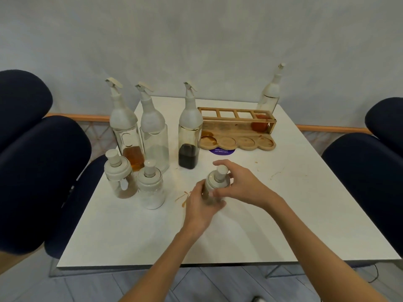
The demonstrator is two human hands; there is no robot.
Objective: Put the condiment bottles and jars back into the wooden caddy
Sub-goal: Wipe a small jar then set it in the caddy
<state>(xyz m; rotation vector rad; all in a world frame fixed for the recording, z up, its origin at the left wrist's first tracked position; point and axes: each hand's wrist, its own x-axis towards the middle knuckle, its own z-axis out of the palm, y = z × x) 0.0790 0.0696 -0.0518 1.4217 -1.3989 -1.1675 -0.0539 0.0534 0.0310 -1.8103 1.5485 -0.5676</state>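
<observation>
Near the middle of the white table point(250, 225), a small glass jar point(217, 185) with a cream lid and a round knob on top is gripped by both hands: the left hand point(199, 211) wraps its fingers around the lower body, and the right hand point(242, 186) closes around the lid and shoulder from the right. The jar's contents are hidden by the fingers. Toward the left edge stand two more jars of the same make, one holding brown powder point(118, 176) and one holding white grains point(151, 188). Behind them rise three tall glass bottles with frosted white necks and trigger spouts: one with amber liquid point(126, 125), one that looks clear point(153, 127), and one with dark liquid point(190, 129). The wooden caddy point(237, 131) sits by the far edge, a slatted frame behind a row of round recesses, with a fourth bottle point(270, 92) upright in its rightmost compartment. A purple sticker point(222, 151) lies on the table just in front of the caddy.
</observation>
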